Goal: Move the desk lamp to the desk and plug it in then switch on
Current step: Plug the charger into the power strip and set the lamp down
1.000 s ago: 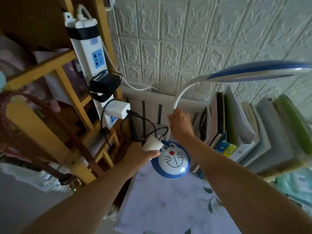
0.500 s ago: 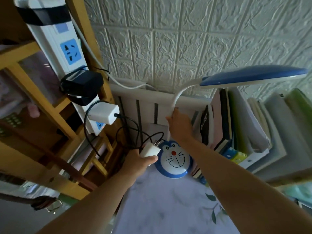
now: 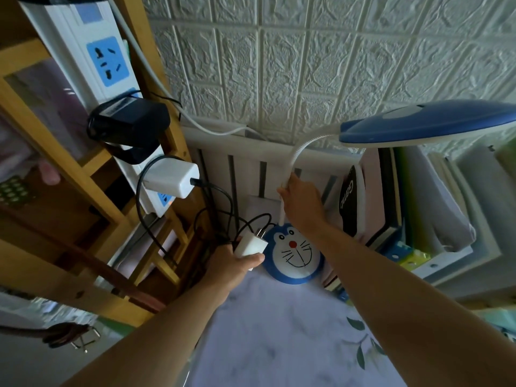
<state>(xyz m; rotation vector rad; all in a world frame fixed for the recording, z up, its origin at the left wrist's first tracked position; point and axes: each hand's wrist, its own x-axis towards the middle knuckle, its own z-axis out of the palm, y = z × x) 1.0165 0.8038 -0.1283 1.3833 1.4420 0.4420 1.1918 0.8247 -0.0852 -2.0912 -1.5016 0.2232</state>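
Blue-and-white plastic desk lamp [image 3: 293, 251] with cartoon-cat base sat at the back edge of the marble-print desk [image 3: 279, 331], against the row of upright books [image 3: 391, 205]; right hand [image 3: 303, 203] was closed around its white gooseneck low down, left hand [image 3: 233, 262] gripping the white plug adapter [image 3: 251, 243], prongs up. Looked light, neck bendy and head overhanging, so better held low by the base. Plug rigid; free blue socket on the white power strip [image 3: 109, 61] sat well above it.
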